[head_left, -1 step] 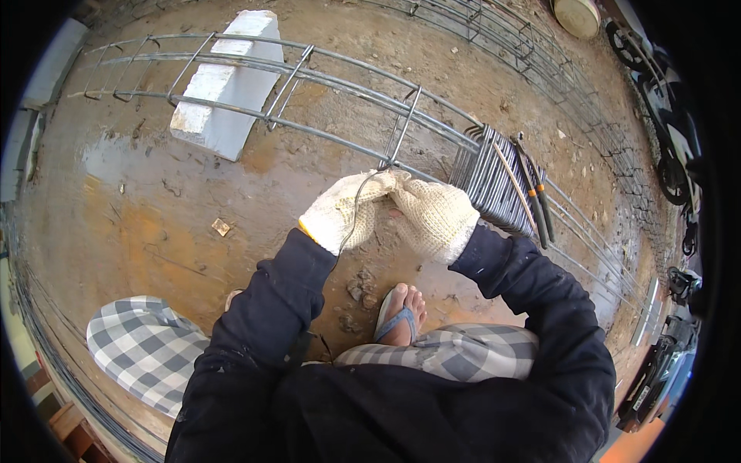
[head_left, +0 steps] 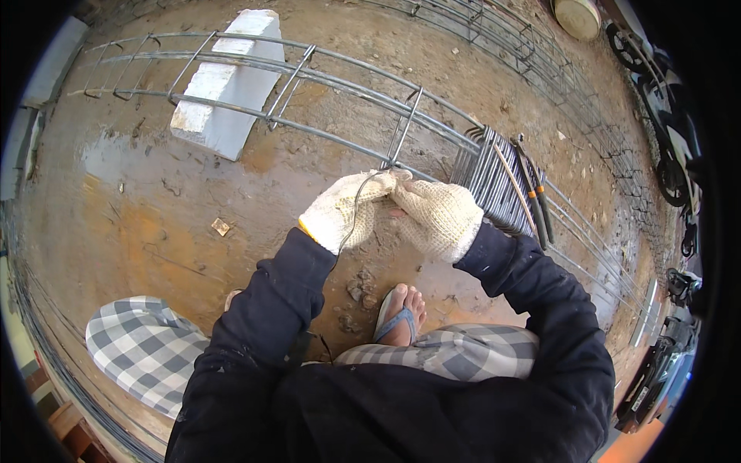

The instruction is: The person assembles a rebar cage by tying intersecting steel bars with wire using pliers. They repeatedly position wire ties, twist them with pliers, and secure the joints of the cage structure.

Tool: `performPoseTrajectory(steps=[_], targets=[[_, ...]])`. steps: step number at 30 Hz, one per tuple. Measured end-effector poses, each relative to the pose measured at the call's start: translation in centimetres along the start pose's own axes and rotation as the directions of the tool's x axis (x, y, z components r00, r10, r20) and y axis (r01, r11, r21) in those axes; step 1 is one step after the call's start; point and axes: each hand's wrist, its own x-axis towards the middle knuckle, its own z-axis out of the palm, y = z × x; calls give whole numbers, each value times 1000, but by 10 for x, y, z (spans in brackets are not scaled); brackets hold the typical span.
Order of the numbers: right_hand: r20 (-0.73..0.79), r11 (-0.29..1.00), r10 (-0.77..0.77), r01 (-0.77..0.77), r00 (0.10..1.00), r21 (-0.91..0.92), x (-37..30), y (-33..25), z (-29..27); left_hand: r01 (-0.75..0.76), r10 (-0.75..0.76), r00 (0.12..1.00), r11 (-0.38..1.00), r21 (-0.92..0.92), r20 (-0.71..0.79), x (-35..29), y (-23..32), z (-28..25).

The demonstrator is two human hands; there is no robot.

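Both my hands wear cream knit gloves and meet at the near bar of a long rebar cage. A thin dark tie wire runs over the back of my left hand, whose fingers are closed on it by a stirrup corner. My right hand is pinched against the left fingertips, at the same joint; what its fingertips grip is hidden. Just right of it, a tight stack of steel stirrups hangs on the cage bars. Pincers with black and orange handles lie on that stack.
A white block props up the cage at the left. Another rebar cage lies farther back. Motorcycles stand along the right, near a pale bucket. Long thin rods lie at the lower left. The ground is wet and muddy.
My right hand has shifted very slightly to the right. The left hand stays in place at the joint.
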Motion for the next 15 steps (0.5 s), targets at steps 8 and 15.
performPoseTrajectory(steps=[8, 15], targets=[[-55, 910, -415, 414, 908, -30, 44, 27, -22, 157, -203, 977, 477, -865, 65, -5, 22, 12], [402, 597, 22, -334, 916, 729, 84, 42, -30, 183, -266, 963, 753, -632, -38, -6, 14, 13]])
